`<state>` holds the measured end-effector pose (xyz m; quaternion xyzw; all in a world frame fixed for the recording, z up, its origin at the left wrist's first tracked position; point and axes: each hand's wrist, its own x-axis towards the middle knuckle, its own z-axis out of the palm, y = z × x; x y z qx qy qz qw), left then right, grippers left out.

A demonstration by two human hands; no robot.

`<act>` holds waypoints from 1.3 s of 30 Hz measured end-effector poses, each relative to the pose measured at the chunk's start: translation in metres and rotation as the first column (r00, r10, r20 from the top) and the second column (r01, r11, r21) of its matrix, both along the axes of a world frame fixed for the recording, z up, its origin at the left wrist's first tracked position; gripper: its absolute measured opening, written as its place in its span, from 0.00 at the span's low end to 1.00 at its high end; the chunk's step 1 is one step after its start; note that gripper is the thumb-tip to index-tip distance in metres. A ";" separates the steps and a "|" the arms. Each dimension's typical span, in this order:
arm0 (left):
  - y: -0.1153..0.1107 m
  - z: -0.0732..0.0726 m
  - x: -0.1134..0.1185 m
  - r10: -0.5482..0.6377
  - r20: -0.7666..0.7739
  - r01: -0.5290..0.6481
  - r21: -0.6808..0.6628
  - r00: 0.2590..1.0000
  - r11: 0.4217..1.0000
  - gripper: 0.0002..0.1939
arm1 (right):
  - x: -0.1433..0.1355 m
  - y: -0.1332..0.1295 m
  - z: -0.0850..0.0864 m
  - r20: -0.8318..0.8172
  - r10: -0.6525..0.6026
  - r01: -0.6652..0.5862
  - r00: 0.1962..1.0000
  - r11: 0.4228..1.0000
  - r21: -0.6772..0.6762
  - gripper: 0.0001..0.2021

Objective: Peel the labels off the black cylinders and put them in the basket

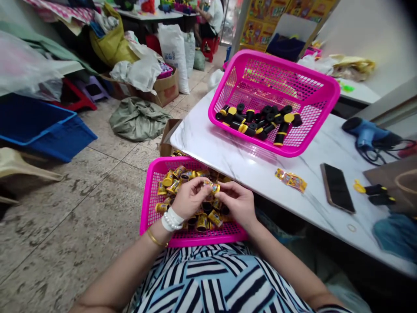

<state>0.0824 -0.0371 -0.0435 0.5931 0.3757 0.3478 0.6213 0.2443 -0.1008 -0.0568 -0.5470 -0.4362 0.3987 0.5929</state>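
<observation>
Over a pink basket [147, 198] on the lap, my left hand [192, 198] and my right hand [237, 202] meet at the fingertips. Between them is a small yellow-wrapped cylinder [213, 187], pinched from both sides. The basket below holds many similar cylinders [202, 221] with printed yellow wraps and dark ends. A second pink basket [224, 132] stands on the table, with black cylinders [250, 115] with yellow caps at its bottom. A flat strip of printed yellow wrappers [291, 180] lies on the table to the right of my hands.
The white marble-patterned table [195, 126] bears a phone [337, 188], a blue heat gun or hair dryer [371, 132] and a rubber band [352, 228]. At left, a blue bin [65, 134] and a green-grey sack [137, 119] are on the floor. A person [213, 19] sits far back.
</observation>
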 end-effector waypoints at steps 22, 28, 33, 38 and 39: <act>-0.024 -0.020 -0.006 0.010 0.477 0.303 -0.574 0.879 0.761 0.22 | -0.004 -0.003 0.001 -0.108 0.334 -0.326 0.936 0.942 0.081 0.08; -0.025 -0.022 0.000 0.073 0.437 0.245 -0.626 0.896 0.741 0.24 | -0.007 -0.003 0.002 0.031 0.300 -0.301 0.953 0.945 0.129 0.10; -0.030 -0.024 0.000 0.185 0.378 0.170 -0.731 0.907 0.661 0.29 | -0.006 -0.001 0.004 0.296 0.234 -0.301 0.926 0.930 0.209 0.09; -0.031 -0.030 -0.002 0.134 0.365 0.194 -0.729 0.921 0.656 0.30 | -0.011 -0.003 0.001 0.293 0.183 -0.268 0.939 0.920 0.285 0.03; -0.031 -0.029 -0.002 0.124 0.361 0.194 -0.724 0.924 0.662 0.30 | -0.012 -0.003 0.002 0.304 0.172 -0.260 0.937 0.925 0.278 0.03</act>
